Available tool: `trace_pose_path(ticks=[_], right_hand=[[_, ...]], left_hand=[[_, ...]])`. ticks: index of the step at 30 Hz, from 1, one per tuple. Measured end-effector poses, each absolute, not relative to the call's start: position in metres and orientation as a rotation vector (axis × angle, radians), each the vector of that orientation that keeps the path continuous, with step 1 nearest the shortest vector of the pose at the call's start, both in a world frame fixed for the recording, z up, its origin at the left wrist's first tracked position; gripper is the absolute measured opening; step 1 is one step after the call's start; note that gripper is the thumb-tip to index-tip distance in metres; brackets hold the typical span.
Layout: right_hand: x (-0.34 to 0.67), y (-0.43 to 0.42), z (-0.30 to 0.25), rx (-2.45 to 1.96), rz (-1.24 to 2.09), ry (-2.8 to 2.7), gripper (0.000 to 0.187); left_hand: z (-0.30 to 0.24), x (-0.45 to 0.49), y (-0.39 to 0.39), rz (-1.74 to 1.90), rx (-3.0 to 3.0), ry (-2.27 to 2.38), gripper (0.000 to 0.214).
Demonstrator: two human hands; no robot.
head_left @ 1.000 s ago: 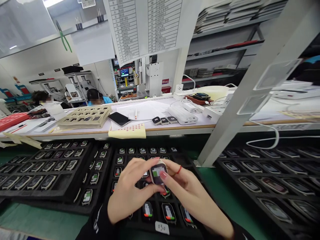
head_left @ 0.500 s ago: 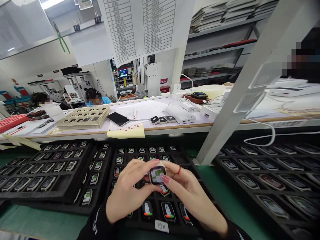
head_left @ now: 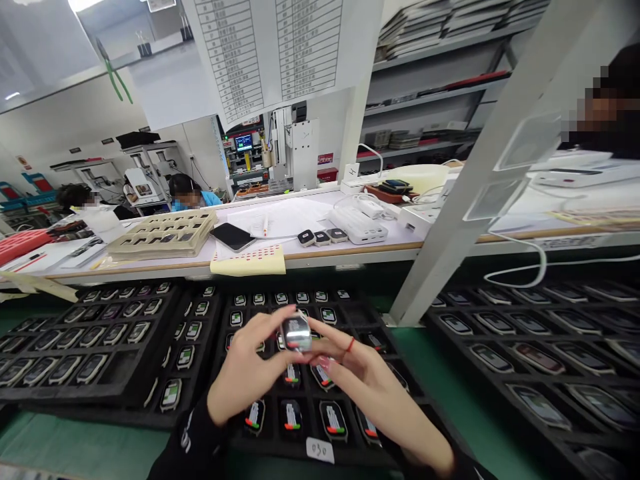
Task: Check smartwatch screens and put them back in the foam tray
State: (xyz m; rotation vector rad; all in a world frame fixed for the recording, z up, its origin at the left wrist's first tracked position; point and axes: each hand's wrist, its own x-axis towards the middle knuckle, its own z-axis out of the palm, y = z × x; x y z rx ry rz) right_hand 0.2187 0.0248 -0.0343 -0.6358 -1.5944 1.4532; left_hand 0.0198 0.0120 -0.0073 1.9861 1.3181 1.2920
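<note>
**Silver-faced watch body pinched between both hands above the black tray**

Black moulded plastic forms the central tray (head_left: pixel 350 460), which serves as the reference point for all positions below. Only the head view is available.

Head view: the watch body (head_left: pixel 297 333) is held in the air above the middle of the tray, clear of its pockets, with its pale, glossy face turned up toward the camera. The left hand (head_left: pixel 249 373) comes in from the near-left side of the tray; its thumb and fingertips (head_left: pixel 289 312) are closed on the left and upper edges of the watch body. The right hand (head_left: pixel 365 387) comes in from the near-right side; its fingertips (head_left: pixel 325 363) close under and against the right lower edge of the watch body. A red ring (head_left: pixel 351 345) sits on one right-hand finger. Both hands are therefore pinched shut on the same item, which lies between the two sets of fingertips and touches both.

Beneath the hands, the tray pockets hold watch units with lit screens (head_left: pixel 333 421) showing red and green bars. A white label (head_left: pixel 320 451) marked "030" is fixed to the near edge of the tray. A second black tray (head_left: pixel 75 393) of units lies just left of the central tray, and a third (head_left: pixel 525 373) lies to its right, beyond a slanted white post (head_left: pixel 465 200). Behind the central tray runs a white bench (head_left: pixel 400 250) carrying a beige tray (head_left: pixel 163 235), a dark phone (head_left: pixel 233 237) and a yellow pad (head_left: pixel 249 261).
</note>
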Motion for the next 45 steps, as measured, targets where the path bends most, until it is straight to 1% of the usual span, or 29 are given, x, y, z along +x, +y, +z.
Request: trace_pose_path(ticks=[2,5,8,12,14,17,20,22,25,28,31,34,36,41,45], right_hand=[[0.222,0.027,-0.044,-0.717,1.413,-1.585,0.054],[0.229,0.029,-0.056,-0.792,1.368,-1.554,0.055],[0.238,0.028,-0.059,-0.836,1.380,-1.533,0.054],[0.250,0.024,-0.057,-0.891,1.332,-1.522,0.052],[0.255,0.024,-0.057,-0.905,1.315,-1.507,0.052],[0.261,0.026,-0.061,-0.932,1.285,-1.493,0.051],[0.267,0.030,-0.069,-0.992,1.192,-1.504,0.051],[0.271,0.031,-0.073,-1.044,1.123,-1.509,0.052],[0.276,0.033,-0.077,-1.094,1.053,-1.511,0.052],[0.278,0.034,-0.080,-1.114,1.012,-1.530,0.053],[0.279,0.034,-0.083,-1.141,0.976,-1.559,0.050],[0.279,0.035,-0.088,-1.160,0.942,-1.582,0.044],[0.279,0.037,-0.093,-1.178,0.896,-1.605,0.040],[0.275,0.047,-0.114,-1.189,0.605,-1.732,0.029],[0.268,0.053,-0.124,-1.078,0.389,-1.843,0.022]], left_hand=[[-0.019,0.005,0.034,1.230,1.852,1.455,0.057],[-0.050,-0.024,0.076,1.024,1.771,1.689,0.058],[-0.084,-0.045,0.109,0.866,1.758,1.794,0.056],[-0.117,-0.053,0.128,0.674,1.788,1.851,0.039],[-0.125,-0.052,0.131,0.608,1.810,1.850,0.035],[-0.128,-0.049,0.132,0.557,1.842,1.876,0.040],[-0.119,-0.039,0.126,0.568,1.908,1.860,0.059],[-0.110,-0.024,0.117,0.569,1.984,1.750,0.066],[-0.103,0.009,0.097,0.531,2.096,1.523,0.068],[-0.108,0.044,0.083,0.470,2.149,1.393,0.074],[-0.118,0.069,0.080,0.469,2.175,1.372,0.070],[-0.128,0.080,0.085,0.497,2.168,1.373,0.056],[-0.132,0.083,0.090,0.528,2.130,1.368,0.050],[-0.135,0.078,0.097,0.651,1.891,1.306,0.049],[-0.125,0.070,0.097,0.690,1.586,1.170,0.055]])
